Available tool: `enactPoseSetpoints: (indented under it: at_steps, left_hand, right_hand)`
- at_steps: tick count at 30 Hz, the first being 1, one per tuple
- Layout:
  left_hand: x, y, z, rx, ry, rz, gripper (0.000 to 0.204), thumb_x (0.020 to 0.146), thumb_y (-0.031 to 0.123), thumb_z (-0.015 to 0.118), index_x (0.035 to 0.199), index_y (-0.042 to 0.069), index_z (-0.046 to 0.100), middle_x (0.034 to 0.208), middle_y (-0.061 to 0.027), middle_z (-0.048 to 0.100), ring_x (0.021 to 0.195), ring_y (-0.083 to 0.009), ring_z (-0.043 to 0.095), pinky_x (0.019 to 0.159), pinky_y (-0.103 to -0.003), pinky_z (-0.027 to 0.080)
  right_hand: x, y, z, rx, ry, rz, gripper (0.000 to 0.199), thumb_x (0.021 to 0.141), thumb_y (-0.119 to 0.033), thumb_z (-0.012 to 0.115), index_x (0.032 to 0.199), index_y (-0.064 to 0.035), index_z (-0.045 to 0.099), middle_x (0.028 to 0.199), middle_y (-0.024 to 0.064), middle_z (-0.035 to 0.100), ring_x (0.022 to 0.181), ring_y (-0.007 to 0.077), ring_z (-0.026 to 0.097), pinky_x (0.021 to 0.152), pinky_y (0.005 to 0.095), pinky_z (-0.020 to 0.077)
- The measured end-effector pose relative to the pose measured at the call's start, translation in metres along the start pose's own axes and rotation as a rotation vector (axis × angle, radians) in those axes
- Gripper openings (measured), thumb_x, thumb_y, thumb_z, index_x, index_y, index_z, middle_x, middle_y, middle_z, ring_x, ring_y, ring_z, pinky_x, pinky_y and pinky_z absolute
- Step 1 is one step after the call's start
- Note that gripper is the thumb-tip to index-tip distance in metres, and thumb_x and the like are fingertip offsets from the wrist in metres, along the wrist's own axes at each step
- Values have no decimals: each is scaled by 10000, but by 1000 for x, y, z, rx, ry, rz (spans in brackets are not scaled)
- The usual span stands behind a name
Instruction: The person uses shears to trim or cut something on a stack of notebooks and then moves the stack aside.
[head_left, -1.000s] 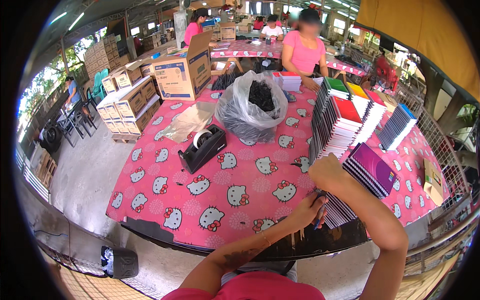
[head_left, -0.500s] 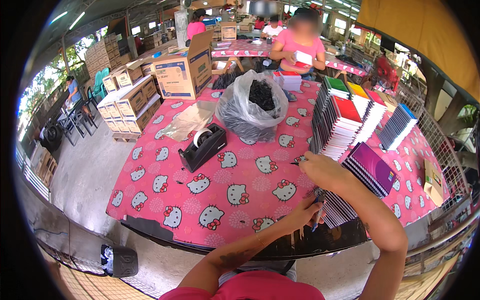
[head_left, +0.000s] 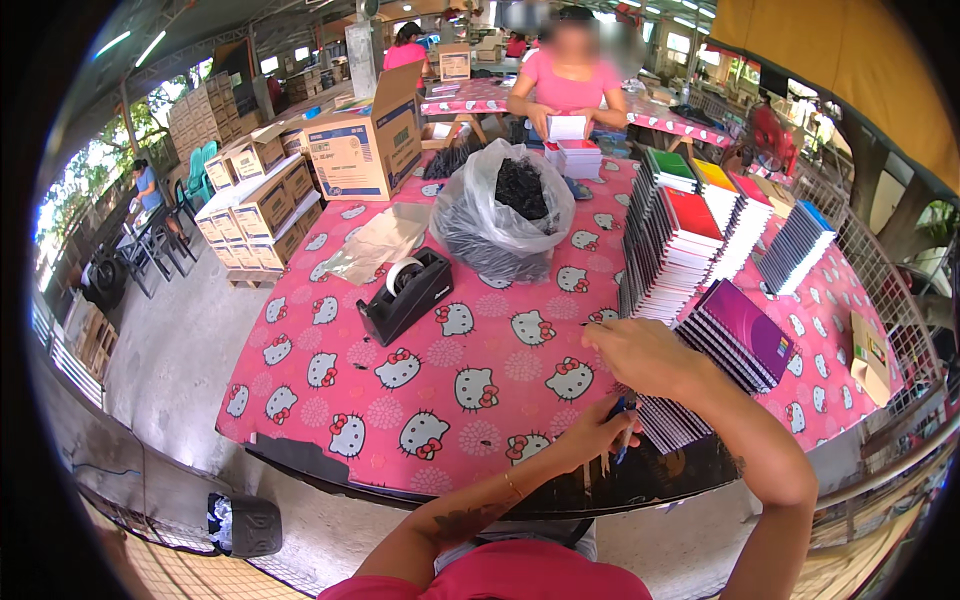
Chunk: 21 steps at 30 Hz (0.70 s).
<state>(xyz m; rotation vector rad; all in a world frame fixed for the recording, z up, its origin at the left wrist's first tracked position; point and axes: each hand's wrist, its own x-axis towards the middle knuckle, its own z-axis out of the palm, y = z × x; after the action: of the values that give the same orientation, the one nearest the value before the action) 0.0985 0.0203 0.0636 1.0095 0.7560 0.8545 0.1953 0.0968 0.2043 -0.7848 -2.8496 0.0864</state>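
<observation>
My left hand [head_left: 598,437], at the table's near edge, is closed on a blue-handled tool [head_left: 626,412] whose exact kind I cannot make out. Above it my right hand [head_left: 640,352] is pinched closed, with a thin dark tip showing at its fingers; what it holds is too small to name. Both hands are beside a fanned pile of spiral-bound notebooks [head_left: 675,425], partly hidden under my right forearm. Just beyond lie spiral notebooks with purple covers [head_left: 750,330]. A tall stack of red-covered spiral notebooks [head_left: 690,250] rises past my right hand.
A black tape dispenser [head_left: 410,295] and a clear plastic bag of black coils [head_left: 490,230] stand on the pink patterned tablecloth [head_left: 400,420]. Large cardboard box [head_left: 350,155] stands behind. Blue-topped notebooks [head_left: 797,250] are at right. Across the table a person [head_left: 570,85] handles small white-paged books.
My right hand has shifted slightly left and nearer, and my left hand with the tool has moved a little left. The person across has lowered a book onto the small pile.
</observation>
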Motion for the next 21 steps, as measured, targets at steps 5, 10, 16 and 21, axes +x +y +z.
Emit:
enactPoseSetpoints:
  at_steps: [5, 10, 16, 21]
  left_hand:
    - [2, -8, 1, -60, 34, -29, 454, 995, 348, 459, 1324, 36, 435, 1027, -112, 610, 873, -222, 669, 696, -324, 547]
    - [-1, -6, -1, -115, 43, -75, 434, 999, 338, 427, 1286, 14, 453, 845, -77, 594, 656, -194, 640, 615, -340, 558]
    - [2, -1, 0, -45, 38, -70, 453, 1000, 359, 423, 1257, -11, 466, 885, -101, 601, 710, -218, 659, 599, -341, 566]
    - [11, 9, 2, -39, -27, -58, 466, 1001, 354, 426, 1246, -41, 465, 981, -150, 619, 794, -255, 678, 616, -346, 574]
  right_hand:
    - [-4, 2, -17, 41, 2, 64, 251, 827, -23, 511, 1066, -49, 581, 894, 141, 659, 815, 365, 638, 688, 474, 493]
    - [2, 19, -7, 34, 104, -25, 241, 792, 0, 546, 1021, -43, 610, 844, 149, 664, 797, 350, 656, 674, 451, 505]
    - [14, 24, 5, -384, -208, 113, 86, 745, -105, 637, 782, -37, 677, 730, 161, 666, 698, 335, 671, 609, 437, 507]
    - [20, 33, 16, -527, -465, 239, 142, 746, -163, 660, 854, -101, 727, 876, 91, 709, 850, 239, 696, 662, 365, 514]
